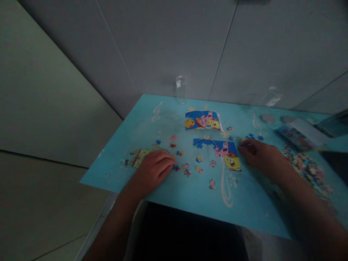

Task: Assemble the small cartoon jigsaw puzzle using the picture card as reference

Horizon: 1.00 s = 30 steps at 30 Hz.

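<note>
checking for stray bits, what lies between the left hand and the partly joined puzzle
Several loose puzzle pieces lie between the left hand and the partly joined puzzle, as the head view shows.

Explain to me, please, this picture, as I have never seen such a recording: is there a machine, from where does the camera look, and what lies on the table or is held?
There is no machine: you see a person's two bare hands. The only picture comes from a camera worn on that person's head, looking forward and down.

On the light blue table lies a partly joined puzzle, with a picture sheet in similar colours behind it. Loose pieces are scattered to its left, and a larger heap of pieces lies far right. A clear jar stands at the back.

The left hand is down by the loose pieces; the right hand is beside the puzzle's right edge. Whether either holds a piece is too unclear to tell.
</note>
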Motion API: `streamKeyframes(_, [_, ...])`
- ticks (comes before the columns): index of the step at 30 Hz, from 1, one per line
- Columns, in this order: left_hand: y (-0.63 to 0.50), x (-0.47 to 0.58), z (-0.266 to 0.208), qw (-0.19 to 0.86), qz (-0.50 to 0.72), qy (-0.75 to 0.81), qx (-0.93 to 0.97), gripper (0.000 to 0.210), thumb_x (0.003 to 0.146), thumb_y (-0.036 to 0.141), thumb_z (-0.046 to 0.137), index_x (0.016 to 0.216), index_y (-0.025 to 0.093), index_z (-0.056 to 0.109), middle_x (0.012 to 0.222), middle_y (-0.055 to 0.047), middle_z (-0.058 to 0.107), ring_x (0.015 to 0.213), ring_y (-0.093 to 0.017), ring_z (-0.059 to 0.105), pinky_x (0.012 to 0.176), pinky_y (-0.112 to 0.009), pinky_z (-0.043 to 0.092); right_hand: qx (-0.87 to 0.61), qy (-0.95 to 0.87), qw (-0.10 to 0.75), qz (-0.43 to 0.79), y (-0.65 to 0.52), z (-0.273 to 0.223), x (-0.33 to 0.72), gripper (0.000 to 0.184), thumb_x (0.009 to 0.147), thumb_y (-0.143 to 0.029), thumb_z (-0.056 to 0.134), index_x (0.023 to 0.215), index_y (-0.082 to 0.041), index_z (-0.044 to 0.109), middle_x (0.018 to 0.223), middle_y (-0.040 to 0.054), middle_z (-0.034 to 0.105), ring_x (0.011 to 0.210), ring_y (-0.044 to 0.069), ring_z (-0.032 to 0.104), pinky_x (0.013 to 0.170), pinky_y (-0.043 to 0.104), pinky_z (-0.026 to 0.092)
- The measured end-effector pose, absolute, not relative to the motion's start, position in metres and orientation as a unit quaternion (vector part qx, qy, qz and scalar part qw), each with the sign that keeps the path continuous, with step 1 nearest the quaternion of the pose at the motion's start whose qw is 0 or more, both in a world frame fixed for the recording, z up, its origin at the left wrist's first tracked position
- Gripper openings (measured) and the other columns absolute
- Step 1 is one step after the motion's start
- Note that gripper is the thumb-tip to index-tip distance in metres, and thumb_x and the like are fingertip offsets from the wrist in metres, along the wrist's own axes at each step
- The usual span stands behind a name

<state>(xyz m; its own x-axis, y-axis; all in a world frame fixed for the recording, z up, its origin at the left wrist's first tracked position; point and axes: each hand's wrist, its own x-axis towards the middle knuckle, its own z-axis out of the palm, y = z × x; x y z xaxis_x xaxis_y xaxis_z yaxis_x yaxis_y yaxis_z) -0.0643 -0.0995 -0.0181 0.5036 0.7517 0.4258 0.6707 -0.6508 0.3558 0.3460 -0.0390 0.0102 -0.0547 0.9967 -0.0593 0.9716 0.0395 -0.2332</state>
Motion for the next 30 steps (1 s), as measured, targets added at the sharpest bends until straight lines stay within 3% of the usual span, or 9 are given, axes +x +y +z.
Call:
streamKeyframes(6, [-0.0982, -0.0656, -0.0146, 0.078, 0.285, 0.436, 0.85, 0.022, 0.101, 0.018, 0.056, 0.12, 0.023, 0.066, 0.114, -0.006, 0.067, 0.108, -0.021, 0.061, 0.098, -0.045, 0.049, -0.691, -0.715, 0.038, 0.1, -0.0359, 0.0072, 0.3495, 0.029, 0.093, -0.048, 0.056, 0.109, -0.026, 0.067, 0.084, 0.0052, 0.074, 0.069, 0.023, 0.068, 0.062, 0.032, 0.044])
streamKeyframes(30, [-0.097, -0.0655, -0.0129, 0.084, 0.284, 0.444, 0.846, 0.013, 0.098, 0.023, 0.063, 0.108, 0.023, 0.07, 0.111, -0.005, 0.068, 0.104, -0.021, 0.064, 0.095, -0.044, 0.05, -0.686, -0.72, 0.062, 0.086, -0.0401, 0.0096, 0.3441, 0.029, 0.093, -0.048, 0.057, 0.108, -0.025, 0.068, 0.086, 0.0057, 0.075, 0.067, 0.023, 0.068, 0.059, 0.031, 0.044])
